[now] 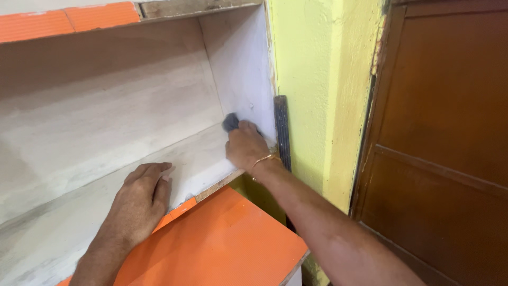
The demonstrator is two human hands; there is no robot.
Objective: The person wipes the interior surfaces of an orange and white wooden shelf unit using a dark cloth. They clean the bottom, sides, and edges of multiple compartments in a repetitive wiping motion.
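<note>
The right hand is deep in the right back corner of an open shelf, with its fingers curled around a small dark grey pad and pressing it where the shelf floor meets the right side wall. The pad is mostly hidden by the fingers, so its long axis cannot be told; only a rounded end shows, pointing up and to the left. A thin bracelet sits on this wrist. The left hand lies flat, palm down and fingers close together, on the front edge of the shelf floor, well apart from the right hand. The shelf inside is pale, smooth board with faint grey streaks, and its long floor between the two hands is open. Below the front edge, an orange flat panel sticks out, smooth and a little shiny. Just right of the shelf stands a dark ribbed strip, upright against a rough yellow-green wall. Further right is a brown wooden door.
</note>
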